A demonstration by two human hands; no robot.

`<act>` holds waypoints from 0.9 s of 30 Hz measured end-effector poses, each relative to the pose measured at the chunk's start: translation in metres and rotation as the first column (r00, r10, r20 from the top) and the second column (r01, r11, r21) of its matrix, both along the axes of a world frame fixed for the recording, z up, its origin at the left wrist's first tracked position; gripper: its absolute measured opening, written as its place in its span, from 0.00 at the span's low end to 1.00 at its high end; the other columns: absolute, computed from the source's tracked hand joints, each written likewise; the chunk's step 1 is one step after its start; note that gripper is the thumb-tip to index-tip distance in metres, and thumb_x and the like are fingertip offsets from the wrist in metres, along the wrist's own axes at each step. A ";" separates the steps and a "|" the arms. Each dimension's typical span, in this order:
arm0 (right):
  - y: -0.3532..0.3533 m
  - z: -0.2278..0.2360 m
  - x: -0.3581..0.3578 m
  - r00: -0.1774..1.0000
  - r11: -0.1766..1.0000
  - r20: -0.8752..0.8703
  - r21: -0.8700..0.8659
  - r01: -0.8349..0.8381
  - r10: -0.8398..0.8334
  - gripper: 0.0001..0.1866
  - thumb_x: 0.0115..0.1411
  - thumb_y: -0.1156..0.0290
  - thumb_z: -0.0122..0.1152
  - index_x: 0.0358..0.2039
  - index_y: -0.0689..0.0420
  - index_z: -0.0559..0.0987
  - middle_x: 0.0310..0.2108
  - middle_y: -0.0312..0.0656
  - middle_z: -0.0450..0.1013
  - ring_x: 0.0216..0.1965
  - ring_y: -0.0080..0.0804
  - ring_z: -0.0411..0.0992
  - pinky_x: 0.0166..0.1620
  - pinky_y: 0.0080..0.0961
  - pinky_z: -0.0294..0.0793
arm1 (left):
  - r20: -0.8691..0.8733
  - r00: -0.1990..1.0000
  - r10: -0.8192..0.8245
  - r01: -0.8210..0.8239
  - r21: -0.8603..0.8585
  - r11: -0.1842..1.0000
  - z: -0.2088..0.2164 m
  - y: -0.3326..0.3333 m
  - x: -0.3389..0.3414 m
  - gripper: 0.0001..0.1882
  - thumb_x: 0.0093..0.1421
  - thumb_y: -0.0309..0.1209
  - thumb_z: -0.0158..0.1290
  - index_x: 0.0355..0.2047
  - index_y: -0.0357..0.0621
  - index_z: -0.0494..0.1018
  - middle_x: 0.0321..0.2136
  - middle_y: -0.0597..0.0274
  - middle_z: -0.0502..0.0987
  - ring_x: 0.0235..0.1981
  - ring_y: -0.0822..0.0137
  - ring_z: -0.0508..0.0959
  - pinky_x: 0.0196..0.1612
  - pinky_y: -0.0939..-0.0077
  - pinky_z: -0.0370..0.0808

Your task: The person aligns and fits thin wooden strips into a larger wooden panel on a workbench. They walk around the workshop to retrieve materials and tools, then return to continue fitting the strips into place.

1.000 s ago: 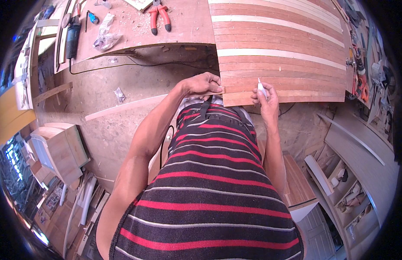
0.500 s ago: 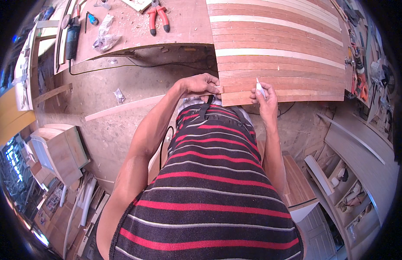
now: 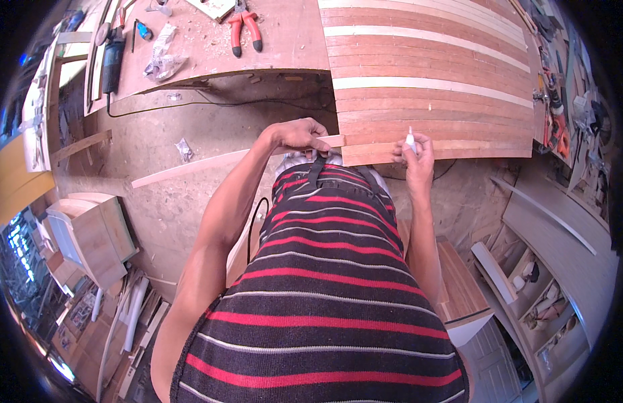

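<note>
My left hand [image 3: 299, 134] is closed around a long, thin wooden strip [image 3: 197, 166]. That strip runs out to the lower left over the floor, and its other end shows just past my thumb, at the left edge of a striped panel [image 3: 429, 114] of reddish and pale wood slats. Over the panel's near edge, my right hand [image 3: 419, 161] grips a small white squeeze bottle [image 3: 410, 140] with its narrow nozzle pointing up. My fingers hide much of the bottle.
On the workbench [image 3: 284, 40] lie red-handled pliers [image 3: 245, 32], wood shavings, a crumpled plastic bag [image 3: 165, 64] and an angle grinder [image 3: 112, 62]. A wooden cabinet piece [image 3: 90, 232] stands on the floor at left. More tools [image 3: 556, 107] lie beyond the panel's right side.
My right hand and the bottle have shifted slightly right, away from my left hand. My left hand has drawn back a little left, so more of the strip's end shows.
</note>
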State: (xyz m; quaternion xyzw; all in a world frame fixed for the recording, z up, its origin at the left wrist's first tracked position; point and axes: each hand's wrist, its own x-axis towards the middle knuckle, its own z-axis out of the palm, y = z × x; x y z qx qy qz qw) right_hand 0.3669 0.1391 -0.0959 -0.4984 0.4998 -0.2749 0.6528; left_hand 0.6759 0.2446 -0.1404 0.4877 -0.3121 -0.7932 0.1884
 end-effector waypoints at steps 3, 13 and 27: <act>-0.004 0.004 -0.004 0.998 0.998 -0.039 -0.052 0.039 -0.041 0.15 0.66 0.74 0.57 0.50 0.60 0.65 0.32 0.39 0.73 0.31 0.22 0.74 0.35 0.22 0.79 | 0.024 0.999 0.032 -0.031 -0.042 0.999 0.009 -0.002 0.000 0.11 0.61 0.33 0.62 0.36 0.35 0.79 0.28 0.64 0.80 0.25 0.74 0.76 0.28 0.78 0.75; -0.009 0.000 -0.011 0.999 0.997 -0.031 -0.082 0.013 -0.016 0.14 0.64 0.74 0.58 0.47 0.61 0.65 0.30 0.38 0.73 0.27 0.20 0.71 0.31 0.19 0.74 | 0.140 0.976 0.169 -0.164 -0.045 0.985 0.025 -0.014 -0.020 0.09 0.61 0.30 0.61 0.30 0.35 0.80 0.21 0.66 0.76 0.20 0.75 0.73 0.23 0.78 0.72; 0.002 0.002 -0.003 1.000 0.999 -0.010 -0.046 -0.027 0.026 0.14 0.65 0.75 0.56 0.47 0.59 0.64 0.27 0.39 0.72 0.27 0.21 0.70 0.31 0.18 0.71 | 0.151 0.972 0.183 -0.167 -0.109 0.980 0.021 -0.011 -0.022 0.10 0.61 0.31 0.61 0.28 0.35 0.79 0.19 0.68 0.75 0.20 0.75 0.72 0.22 0.77 0.72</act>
